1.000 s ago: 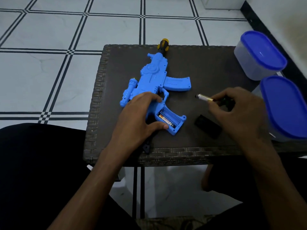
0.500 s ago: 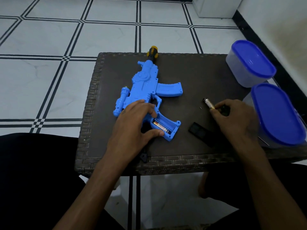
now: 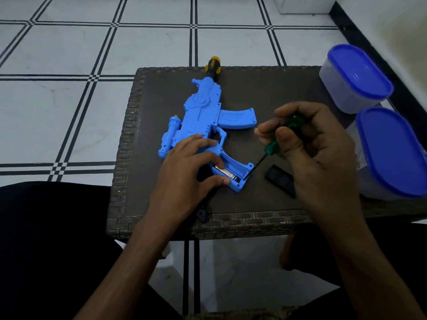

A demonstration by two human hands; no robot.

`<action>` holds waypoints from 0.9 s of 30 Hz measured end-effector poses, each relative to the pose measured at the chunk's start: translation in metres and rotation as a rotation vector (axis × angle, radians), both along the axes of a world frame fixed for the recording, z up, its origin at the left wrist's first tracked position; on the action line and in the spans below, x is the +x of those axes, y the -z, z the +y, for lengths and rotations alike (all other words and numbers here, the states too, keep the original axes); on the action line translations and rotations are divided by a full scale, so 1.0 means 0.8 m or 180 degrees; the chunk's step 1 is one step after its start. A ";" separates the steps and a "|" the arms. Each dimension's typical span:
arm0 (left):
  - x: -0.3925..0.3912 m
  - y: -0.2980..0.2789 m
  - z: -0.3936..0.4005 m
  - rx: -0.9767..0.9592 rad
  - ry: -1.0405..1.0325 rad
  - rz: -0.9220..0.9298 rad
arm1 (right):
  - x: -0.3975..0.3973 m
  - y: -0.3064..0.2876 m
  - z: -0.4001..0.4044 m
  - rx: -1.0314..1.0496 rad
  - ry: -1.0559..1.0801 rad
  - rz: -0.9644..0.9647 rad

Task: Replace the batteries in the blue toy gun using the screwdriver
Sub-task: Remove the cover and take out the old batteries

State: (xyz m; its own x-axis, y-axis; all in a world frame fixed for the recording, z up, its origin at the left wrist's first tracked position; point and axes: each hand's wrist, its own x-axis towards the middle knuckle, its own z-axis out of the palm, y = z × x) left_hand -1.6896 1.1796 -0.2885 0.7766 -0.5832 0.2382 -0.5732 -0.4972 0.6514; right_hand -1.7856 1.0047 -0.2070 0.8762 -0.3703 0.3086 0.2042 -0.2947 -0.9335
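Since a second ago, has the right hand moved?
Yes. The right hand, gripping the green screwdriver, moved from the black cover toward the toy gun.

The left hand covers the rear of the blue toy gun, hiding part of the open grip compartment; the print on the battery inside is too small to read. The right hand conceals most of the green screwdriver handle and one end of the black cover. The gun's muzzle hides the shaft of a yellow-and-black tool. The nearer blue-lidded container is cut off by the right edge. Contents of the farther container cannot be told.
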 end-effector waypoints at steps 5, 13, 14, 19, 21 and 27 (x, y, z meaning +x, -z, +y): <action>-0.001 0.000 0.000 -0.0008 -0.0019 0.0014 | 0.006 0.013 0.005 0.0079 0.0143 -0.0047; 0.000 -0.001 -0.001 -0.0038 -0.0015 -0.0018 | 0.007 0.032 0.018 0.0023 0.0213 0.0037; 0.000 -0.001 -0.001 -0.0042 -0.0025 -0.0019 | 0.005 0.034 0.020 0.0003 0.0244 0.0004; -0.001 0.000 0.000 -0.0063 -0.0029 -0.0017 | -0.002 0.041 0.034 0.0117 0.0413 -0.0173; -0.001 0.000 0.000 -0.0068 -0.0036 -0.0020 | -0.002 0.043 0.036 0.0102 0.0444 -0.0211; 0.001 0.002 0.000 -0.0089 -0.0004 -0.0033 | -0.007 0.044 0.037 -0.0015 0.0473 -0.0202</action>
State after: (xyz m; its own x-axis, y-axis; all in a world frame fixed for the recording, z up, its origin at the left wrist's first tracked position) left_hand -1.6888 1.1795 -0.2898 0.7748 -0.5752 0.2625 -0.5793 -0.4796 0.6591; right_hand -1.7915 1.0347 -0.2425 0.7905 -0.4928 0.3636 0.2166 -0.3304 -0.9186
